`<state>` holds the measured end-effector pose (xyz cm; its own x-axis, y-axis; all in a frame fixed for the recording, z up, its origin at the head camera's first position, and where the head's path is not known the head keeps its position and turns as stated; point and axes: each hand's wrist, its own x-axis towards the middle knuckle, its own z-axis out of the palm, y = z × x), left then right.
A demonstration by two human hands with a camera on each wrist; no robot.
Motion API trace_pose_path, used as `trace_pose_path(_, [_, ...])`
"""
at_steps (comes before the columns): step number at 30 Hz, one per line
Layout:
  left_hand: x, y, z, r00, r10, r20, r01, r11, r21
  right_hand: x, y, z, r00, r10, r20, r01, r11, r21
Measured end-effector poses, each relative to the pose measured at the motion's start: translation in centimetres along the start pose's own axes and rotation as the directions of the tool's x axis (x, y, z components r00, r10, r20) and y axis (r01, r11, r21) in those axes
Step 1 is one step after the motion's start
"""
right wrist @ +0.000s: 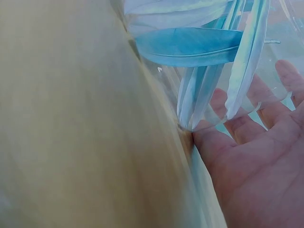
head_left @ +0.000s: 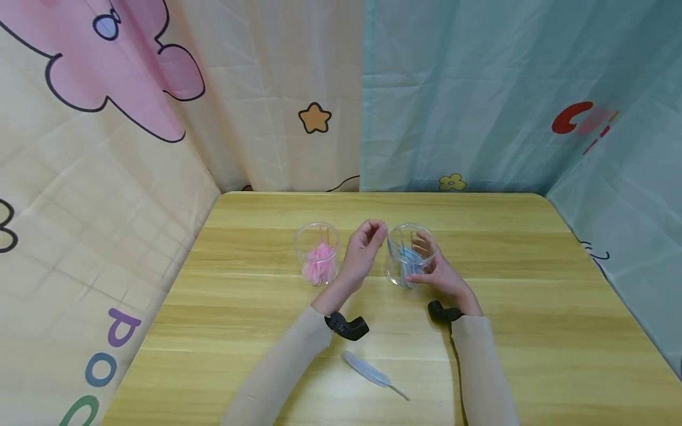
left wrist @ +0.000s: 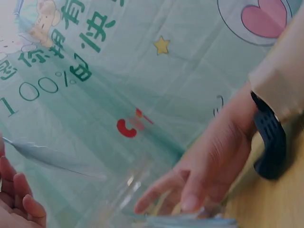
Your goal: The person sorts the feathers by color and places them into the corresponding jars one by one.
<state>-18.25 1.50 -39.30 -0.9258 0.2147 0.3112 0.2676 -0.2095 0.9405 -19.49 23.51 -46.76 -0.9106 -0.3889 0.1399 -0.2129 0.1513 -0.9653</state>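
My left hand [head_left: 363,251] is raised just left of a clear cup [head_left: 394,273]. In the left wrist view, its fingertips pinch the quill of a pale blue feather [left wrist: 45,156], whose vane points down to the right. Several blue feathers [right wrist: 190,46] stand or lean inside the clear cup. From the right, my right hand [head_left: 441,273] holds this cup, with the thumb at the near side and the fingers round the far side. In the right wrist view, the fingers [right wrist: 247,128] show through the transparent wall.
A second clear cup [head_left: 303,251] with pink feathers [head_left: 320,264] stands to the left of my left hand. One pale blue-grey feather [head_left: 367,370] lies on the wooden table [head_left: 240,331] between my forearms. Printed curtains [head_left: 277,71] hang behind the table and along its sides.
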Motion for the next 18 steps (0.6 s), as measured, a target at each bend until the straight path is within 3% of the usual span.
trace_pose_path(3, [1.5,0.6,1.5,0.995,0.079,-0.065,-0.085,0.991,-0.104,-0.3,-0.8,0.1,1.000,0.015,-0.003,-0.015,1.000,-0.006])
trace_pose_path(7, [2.9,0.1,2.9,0.985,0.133,-0.110,-0.143,0.985,-0.095,-0.4,-1.0,0.2,1.000,0.030,-0.007,-0.030,1.000,0.003])
trace_pose_path(12, [3.4,-1.7,3.7,0.984,0.122,-0.132,-0.119,0.992,0.030,-0.4,-0.9,0.2,1.000,0.031,-0.002,-0.031,0.999,0.012])
trace_pose_path(16, [2.8,-2.8,3.6,0.986,0.087,-0.144,-0.071,0.991,0.112,-0.4,-1.0,0.2,0.999,0.035,-0.003,-0.035,0.999,-0.004])
trace_pose_path(18, [2.2,-2.6,3.4,0.986,0.079,-0.149,-0.059,0.989,0.137,-0.3,-1.0,0.2,1.000,0.024,0.002,-0.024,1.000,0.000])
